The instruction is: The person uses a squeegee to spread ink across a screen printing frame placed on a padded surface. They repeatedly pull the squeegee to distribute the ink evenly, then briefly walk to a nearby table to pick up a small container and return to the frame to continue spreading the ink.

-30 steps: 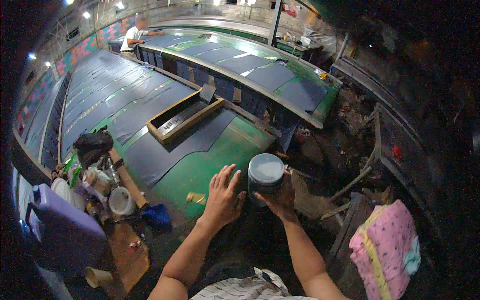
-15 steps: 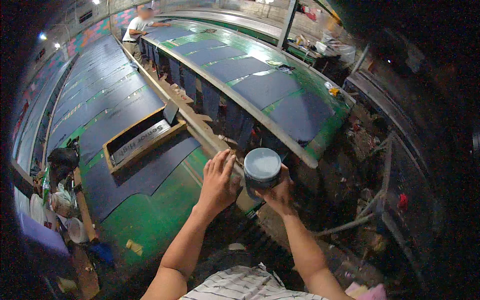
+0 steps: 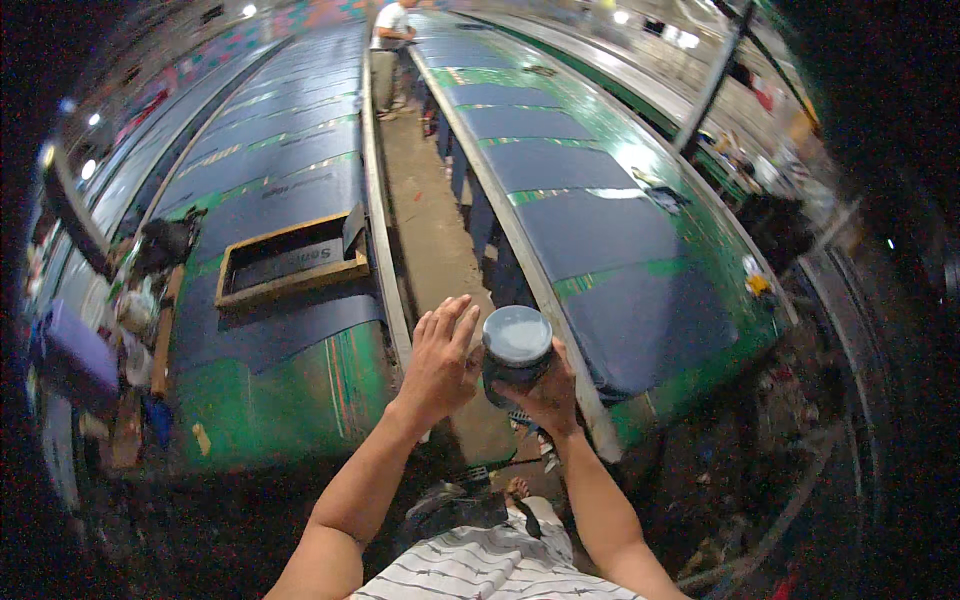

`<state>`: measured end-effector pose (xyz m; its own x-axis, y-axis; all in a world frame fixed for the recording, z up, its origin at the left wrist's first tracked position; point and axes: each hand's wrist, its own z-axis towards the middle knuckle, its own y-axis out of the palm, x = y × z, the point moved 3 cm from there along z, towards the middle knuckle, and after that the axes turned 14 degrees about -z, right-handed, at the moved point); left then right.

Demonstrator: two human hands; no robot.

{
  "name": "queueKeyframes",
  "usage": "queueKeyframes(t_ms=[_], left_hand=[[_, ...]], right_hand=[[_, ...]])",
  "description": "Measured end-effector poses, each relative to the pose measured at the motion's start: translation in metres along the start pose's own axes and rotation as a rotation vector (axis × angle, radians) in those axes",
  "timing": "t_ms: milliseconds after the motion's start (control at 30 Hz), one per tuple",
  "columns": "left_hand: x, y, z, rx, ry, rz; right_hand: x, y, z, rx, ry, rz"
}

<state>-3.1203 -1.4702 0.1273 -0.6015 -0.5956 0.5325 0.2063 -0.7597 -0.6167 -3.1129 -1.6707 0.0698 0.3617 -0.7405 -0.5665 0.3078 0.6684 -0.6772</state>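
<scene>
My right hand [image 3: 552, 398] is wrapped round a dark round jar [image 3: 518, 338] with a pale grey-blue top, held upright in front of me. Close by on its left, my left hand [image 3: 438, 362] is raised with its fingers stretched up and slightly bent. Nothing shows in that hand, and whether its thumb touches the jar I cannot make out. On the left table, a wooden-framed printing screen [image 3: 292, 287] lies over dark cloth panels [image 3: 270, 215]. A flat dark piece [image 3: 354, 234] stands tilted at the frame's right end.
Long green tables run away on the left [image 3: 270, 410] and right [image 3: 690, 395], covered with dark panels. A narrow walkway [image 3: 425, 220] lies between them. Another person [image 3: 388, 50] stands far along it. Clutter and a purple object [image 3: 80, 355] line the left edge.
My view has swung to the right, bringing the walkway between the tables ahead of me. The right hand still holds the jar, and the left hand stays beside it.
</scene>
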Motion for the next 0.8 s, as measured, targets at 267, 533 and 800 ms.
queueKeyframes(t_ms=[267,533,800], left_hand=[[0.016,0.029,0.037,0.113,-0.19,0.174],[-0.023,0.015,0.071,0.193,-0.267,0.183],[-0.1,-0.017,0.115,0.114,-0.384,0.063]], right_hand=[[0.067,0.013,0.063,-0.214,-0.018,0.282],[0.059,0.07,0.14,-0.33,-0.21,0.399],[0.031,0.15,0.217,-0.613,-0.347,0.533]])
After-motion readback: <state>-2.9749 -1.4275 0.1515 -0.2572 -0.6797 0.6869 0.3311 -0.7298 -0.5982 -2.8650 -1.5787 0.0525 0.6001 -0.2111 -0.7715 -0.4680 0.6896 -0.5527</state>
